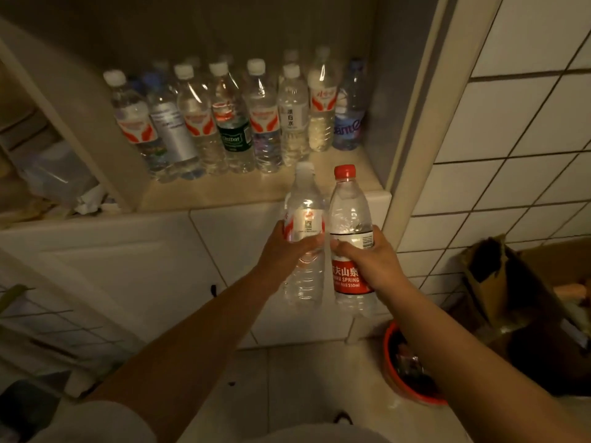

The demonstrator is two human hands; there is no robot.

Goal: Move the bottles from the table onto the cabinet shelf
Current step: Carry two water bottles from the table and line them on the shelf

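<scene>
Two water bottles are held up side by side in front of the cabinet shelf (243,190), their caps level with its front edge and their bodies almost touching. The white-capped bottle (303,219) on the left is clear with a red-and-white label; the left hand (281,251) wraps around its middle, thumb across the front, fingers curled behind. The red-capped bottle (350,225) on the right carries a red label low on its body; the right hand (367,254) grips it around the middle just above that label, thumb in front, fingers curled round the far side. Both are upright, tilted slightly away from the camera, and neither touches the shelf.

Behind them, at the back of the shelf, stands a crowded row of bottles (236,123), mostly clear with white caps, several with red-and-white labels, one with a dark green label and one with a blue label at the right end. The front strip of the shelf is bare. Below are white cabinet doors (134,266). To the right is a white tiled wall (511,139), with a brown cardboard box (499,276) and a red basin (409,378) on the floor
</scene>
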